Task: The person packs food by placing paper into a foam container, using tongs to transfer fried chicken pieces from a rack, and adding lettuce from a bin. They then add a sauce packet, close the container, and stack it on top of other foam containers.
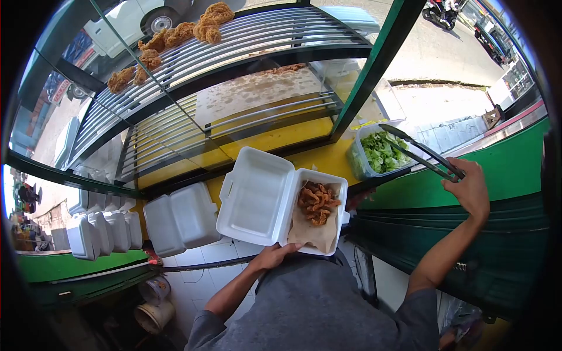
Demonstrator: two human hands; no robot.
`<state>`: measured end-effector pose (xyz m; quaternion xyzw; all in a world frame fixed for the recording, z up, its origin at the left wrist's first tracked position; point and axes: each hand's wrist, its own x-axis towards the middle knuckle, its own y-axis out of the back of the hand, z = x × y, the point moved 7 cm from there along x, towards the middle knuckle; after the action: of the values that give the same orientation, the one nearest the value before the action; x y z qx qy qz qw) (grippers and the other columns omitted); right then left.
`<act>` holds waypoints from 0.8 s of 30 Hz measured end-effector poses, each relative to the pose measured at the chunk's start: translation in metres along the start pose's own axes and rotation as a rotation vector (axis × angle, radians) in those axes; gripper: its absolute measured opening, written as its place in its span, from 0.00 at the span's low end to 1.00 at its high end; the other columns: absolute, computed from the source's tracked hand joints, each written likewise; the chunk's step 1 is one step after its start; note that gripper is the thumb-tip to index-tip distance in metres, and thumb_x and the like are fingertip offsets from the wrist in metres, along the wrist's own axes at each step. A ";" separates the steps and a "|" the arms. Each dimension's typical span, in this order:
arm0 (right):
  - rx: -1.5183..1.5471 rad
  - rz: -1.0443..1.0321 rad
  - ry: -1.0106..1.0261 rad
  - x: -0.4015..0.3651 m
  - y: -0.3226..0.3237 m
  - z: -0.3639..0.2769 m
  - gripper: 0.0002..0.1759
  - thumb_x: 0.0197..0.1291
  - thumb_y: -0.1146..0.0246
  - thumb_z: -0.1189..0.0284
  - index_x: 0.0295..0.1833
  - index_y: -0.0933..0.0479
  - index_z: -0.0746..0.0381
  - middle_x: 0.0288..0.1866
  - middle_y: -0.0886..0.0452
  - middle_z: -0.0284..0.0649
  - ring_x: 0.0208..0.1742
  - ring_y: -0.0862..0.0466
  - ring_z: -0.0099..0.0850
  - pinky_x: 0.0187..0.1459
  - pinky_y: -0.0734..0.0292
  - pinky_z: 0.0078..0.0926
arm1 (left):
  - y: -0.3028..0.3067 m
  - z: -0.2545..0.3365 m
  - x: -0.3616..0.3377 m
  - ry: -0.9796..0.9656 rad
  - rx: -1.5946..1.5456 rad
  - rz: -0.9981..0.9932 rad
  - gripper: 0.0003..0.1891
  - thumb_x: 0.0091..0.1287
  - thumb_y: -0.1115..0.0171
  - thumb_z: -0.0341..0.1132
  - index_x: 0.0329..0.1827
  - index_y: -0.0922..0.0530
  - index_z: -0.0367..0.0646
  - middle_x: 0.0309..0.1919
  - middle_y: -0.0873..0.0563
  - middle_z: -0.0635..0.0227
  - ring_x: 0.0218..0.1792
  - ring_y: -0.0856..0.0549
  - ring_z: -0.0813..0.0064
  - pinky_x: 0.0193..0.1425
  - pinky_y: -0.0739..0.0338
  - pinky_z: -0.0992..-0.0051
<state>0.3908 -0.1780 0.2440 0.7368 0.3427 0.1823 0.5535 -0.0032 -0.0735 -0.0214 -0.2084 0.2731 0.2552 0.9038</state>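
Observation:
My left hand (277, 255) grips the near edge of an open white foam takeaway box (255, 196), thumb on the rim. Brown paper (311, 234) lines one half of the box, and crispy fried pieces (319, 203) lie on it. Over on the right, my right hand (468, 182) is closed around a pair of dark tongs (430, 153). The tips of the tongs reach over a clear plastic tub (364, 166) of chopped green lettuce (383, 150). Between the tong arms there is a visible gap.
A glass display case with a metal rack (257, 38) holds several pieces of fried chicken (208, 28). Left of my box lies another open foam box (180, 217), and several closed foam boxes (99, 234) stand further left. Buckets (154, 316) sit below; a green panel (503, 161) borders the right.

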 end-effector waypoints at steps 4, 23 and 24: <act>-0.359 -0.201 0.010 0.048 -0.009 -0.015 0.30 0.33 0.25 0.70 0.51 0.17 0.59 0.47 0.16 0.44 0.49 0.17 0.42 0.55 0.24 0.38 | -0.017 0.002 0.007 -0.024 -0.027 0.065 0.26 0.64 0.33 0.46 0.56 0.23 0.33 0.47 0.18 0.63 0.48 0.21 0.72 0.57 0.28 0.74; -0.395 -0.066 0.179 0.073 0.035 -0.034 0.26 0.28 0.24 0.73 0.43 0.13 0.59 0.39 0.16 0.45 0.45 0.18 0.41 0.50 0.22 0.35 | -0.050 0.017 0.031 -0.029 -0.097 0.204 0.27 0.63 0.34 0.49 0.54 0.21 0.32 0.46 0.17 0.61 0.49 0.21 0.70 0.59 0.29 0.73; -0.384 -0.056 0.169 0.070 0.037 -0.033 0.26 0.28 0.25 0.73 0.43 0.13 0.59 0.40 0.16 0.45 0.46 0.19 0.42 0.51 0.23 0.35 | -0.051 0.018 0.033 -0.044 -0.091 0.190 0.26 0.64 0.34 0.47 0.54 0.22 0.32 0.46 0.17 0.61 0.49 0.21 0.71 0.58 0.29 0.74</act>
<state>0.4298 -0.1112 0.2814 0.5900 0.3675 0.2900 0.6578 0.0569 -0.0926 -0.0151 -0.2167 0.2600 0.3563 0.8709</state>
